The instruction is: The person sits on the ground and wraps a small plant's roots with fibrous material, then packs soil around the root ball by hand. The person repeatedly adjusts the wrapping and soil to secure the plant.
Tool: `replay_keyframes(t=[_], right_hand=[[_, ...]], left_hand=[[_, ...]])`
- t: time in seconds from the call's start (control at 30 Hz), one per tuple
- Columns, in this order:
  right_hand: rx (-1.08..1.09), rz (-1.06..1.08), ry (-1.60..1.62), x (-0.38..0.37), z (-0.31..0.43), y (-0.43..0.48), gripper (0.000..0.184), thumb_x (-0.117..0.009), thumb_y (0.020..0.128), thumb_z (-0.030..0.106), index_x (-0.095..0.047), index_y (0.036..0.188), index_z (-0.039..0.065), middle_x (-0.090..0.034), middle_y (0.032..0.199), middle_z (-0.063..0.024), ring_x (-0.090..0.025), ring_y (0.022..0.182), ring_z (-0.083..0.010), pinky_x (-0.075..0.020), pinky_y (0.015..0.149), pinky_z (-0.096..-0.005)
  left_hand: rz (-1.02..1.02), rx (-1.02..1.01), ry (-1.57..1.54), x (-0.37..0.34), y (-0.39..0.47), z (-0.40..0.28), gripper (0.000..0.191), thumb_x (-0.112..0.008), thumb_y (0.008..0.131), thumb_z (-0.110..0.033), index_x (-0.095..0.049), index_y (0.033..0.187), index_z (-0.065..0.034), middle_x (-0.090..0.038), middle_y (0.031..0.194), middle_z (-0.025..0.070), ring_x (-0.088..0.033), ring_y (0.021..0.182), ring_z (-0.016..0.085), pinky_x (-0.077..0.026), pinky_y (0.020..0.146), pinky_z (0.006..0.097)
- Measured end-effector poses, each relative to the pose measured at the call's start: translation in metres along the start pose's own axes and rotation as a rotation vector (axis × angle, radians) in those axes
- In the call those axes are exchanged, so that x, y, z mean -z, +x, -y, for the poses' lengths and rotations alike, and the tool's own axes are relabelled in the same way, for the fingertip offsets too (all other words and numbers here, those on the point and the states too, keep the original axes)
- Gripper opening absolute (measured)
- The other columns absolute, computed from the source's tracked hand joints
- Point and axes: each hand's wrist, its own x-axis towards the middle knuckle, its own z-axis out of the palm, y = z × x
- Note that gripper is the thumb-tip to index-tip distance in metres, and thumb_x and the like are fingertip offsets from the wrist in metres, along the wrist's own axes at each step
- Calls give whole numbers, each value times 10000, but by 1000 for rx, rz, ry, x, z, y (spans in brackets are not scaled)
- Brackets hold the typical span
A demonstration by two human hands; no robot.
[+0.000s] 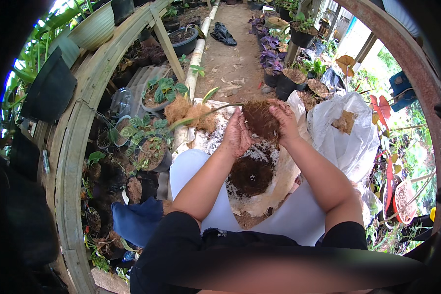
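Note:
Between my two soil-covered hands is a plant's root ball (261,118), brown and fibrous, held above a sack. My right hand (284,119) grips its right side, fingers over the top. My left hand (239,134) is cupped against its left side, with the thumb low beneath it. The plant lies sideways; its stem (222,107) runs left past my left fingers to long green leaves (189,119). Below, dark potting soil (251,176) with white grains is heaped on an opened white sack (284,183) between my knees.
Coconut fibre (189,112) lies at the sack's left edge. Potted plants (154,154) crowd the left, below a wooden rail (75,147). A white plastic bag (345,136) stands right. Ahead, a dirt path (231,58) holds a black plastic bag (223,33), with purple-leaved plants (273,55) alongside.

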Motion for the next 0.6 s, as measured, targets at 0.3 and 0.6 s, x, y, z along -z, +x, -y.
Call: replay_keyframes(t=[0.3,0.6], right_hand=[[-135,-1,173,-20,-28,-12,347,-620,910,220,-573,1193,25,-637,1127,-113,-608,1043,-238,-474,939,-377],[-8,40,-289,-26,-21,-6,309,-590,945,212,-601,1175,8,-612,1126,-60,-556,1017,-143,-436,900,-280]], left_hand=[[-194,-121,-170,-2,15,17,576,-437,948,-544,-555,1219,-49,-614,1196,124,-595,1095,276,-462,970,419],[-212,-178,-243,5,16,12,498,-465,957,-484,-565,1189,-55,-638,1139,111,-624,1033,262,-497,916,409]])
